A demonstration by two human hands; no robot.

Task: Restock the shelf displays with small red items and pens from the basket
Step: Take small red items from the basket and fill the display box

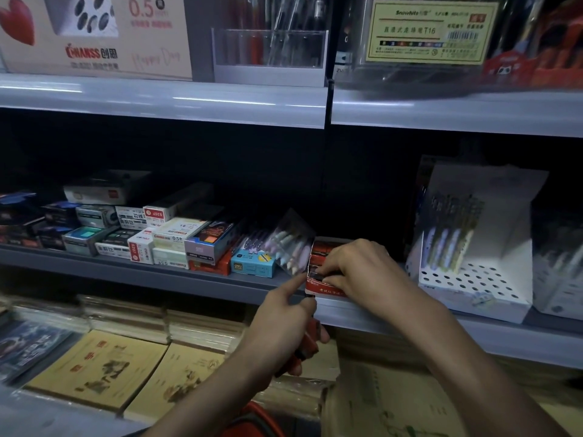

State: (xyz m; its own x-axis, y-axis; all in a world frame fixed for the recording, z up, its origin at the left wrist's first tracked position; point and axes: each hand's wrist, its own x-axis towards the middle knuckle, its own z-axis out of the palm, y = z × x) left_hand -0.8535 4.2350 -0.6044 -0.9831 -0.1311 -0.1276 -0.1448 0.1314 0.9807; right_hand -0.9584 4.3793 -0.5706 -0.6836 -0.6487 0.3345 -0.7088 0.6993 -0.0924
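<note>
Several small red plastic items (310, 342) sit clutched in the left hand (284, 323), below the grey shelf (157, 272).
Forefinger out, that grip may spill them; the right hand (359, 266) curls into the red cardboard box (321, 290), pinching or pressing I cannot tell.

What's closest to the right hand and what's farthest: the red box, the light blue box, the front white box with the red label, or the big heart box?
From the right hand:
1. red box, under its fingers.
2. light blue box, just left, same shelf.
3. front white box with red label, farther left.
4. heart box, top shelf, far left.
</note>
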